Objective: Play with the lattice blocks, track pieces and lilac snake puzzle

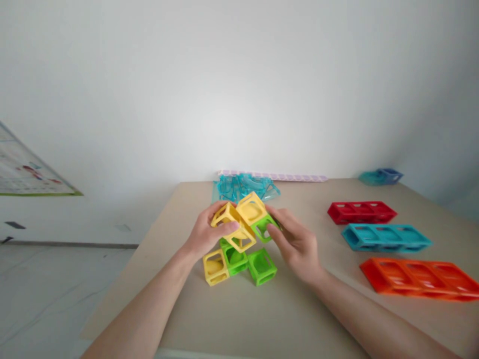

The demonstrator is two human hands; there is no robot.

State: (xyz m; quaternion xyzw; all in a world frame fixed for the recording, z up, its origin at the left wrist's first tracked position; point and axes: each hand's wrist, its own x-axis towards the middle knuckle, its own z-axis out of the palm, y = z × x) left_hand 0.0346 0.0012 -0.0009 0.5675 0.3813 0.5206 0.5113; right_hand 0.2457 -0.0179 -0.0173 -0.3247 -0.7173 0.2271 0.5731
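My left hand [209,229] is closed around yellow open-frame cube blocks [239,239], its thumb pressed on the near side. Fingers of my right hand [295,242] pinch a green cube block [263,228], which touches another yellow cube [251,208]. These pieces meet between my hands, raised a little over the table; whether they are all joined I cannot tell. Below them on the table lie a yellow cube [216,268], a green cube [235,259] against its side, and one more green cube [262,267] to the right.
On the right lie three-cube rows in red [361,213], teal [386,238] and orange [421,279]. Crumpled clear blue plastic [245,187] and a pale purple strip [295,177] are by the wall. A dark blue cube [389,175] sits at the far right corner of the table [179,309].
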